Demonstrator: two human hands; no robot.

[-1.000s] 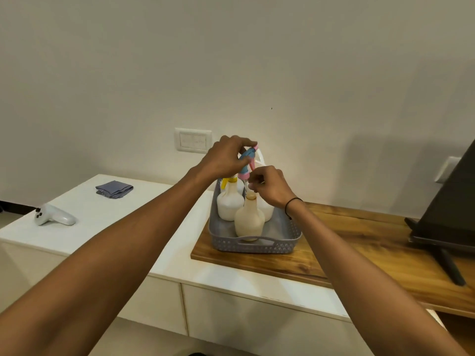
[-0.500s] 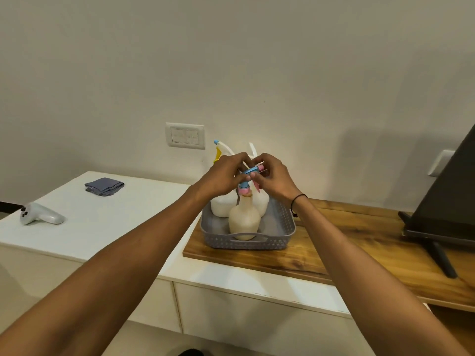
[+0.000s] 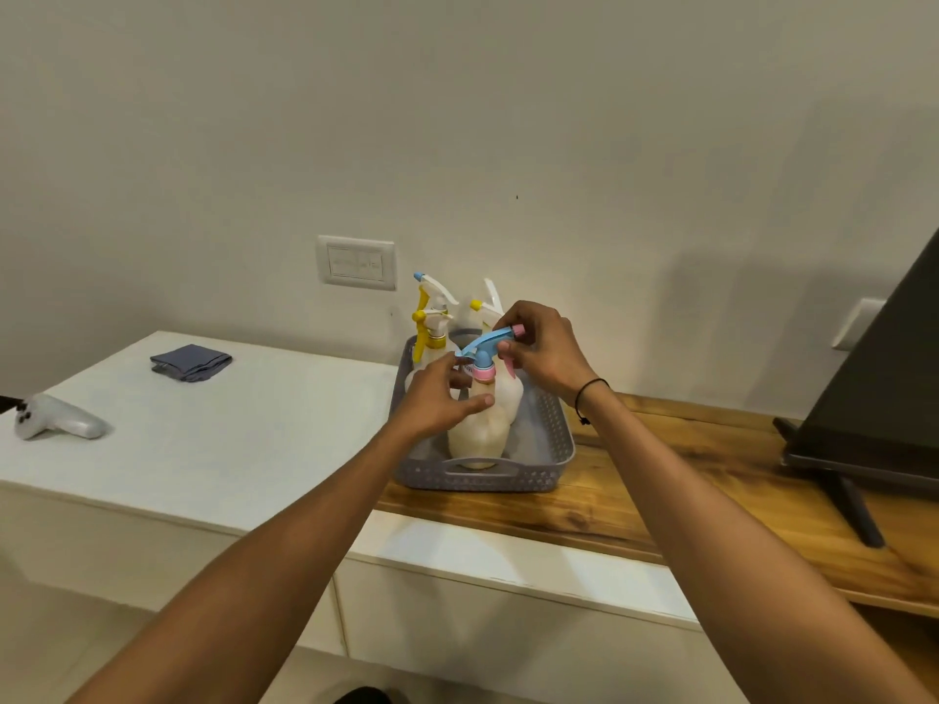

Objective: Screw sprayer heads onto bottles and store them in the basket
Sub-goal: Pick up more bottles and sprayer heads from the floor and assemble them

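A grey perforated basket (image 3: pixel 549 452) stands on a wooden board. A cream bottle (image 3: pixel 480 439) stands upright at its front. On that bottle's neck sits a blue and pink sprayer head (image 3: pixel 485 350). My right hand (image 3: pixel 546 348) pinches the sprayer head from the right. My left hand (image 3: pixel 437 401) grips the bottle's shoulder, thumb across its front. Behind stand two white bottles with sprayer heads on: one with a yellow trigger (image 3: pixel 429 322) and one at the back right (image 3: pixel 488 304), partly hidden by my hands.
The wooden board (image 3: pixel 686 480) lies on a white cabinet top (image 3: pixel 228 429). A folded grey cloth (image 3: pixel 190 362) and a white controller (image 3: pixel 56 424) lie to the left. A dark screen on a stand (image 3: pixel 874 398) is at the right. A wall socket (image 3: pixel 356 262) is behind.
The sprayer head has come down onto the front bottle's neck. My left hand let go of the head and moved down to the bottle's shoulder. My right hand stays on the head.
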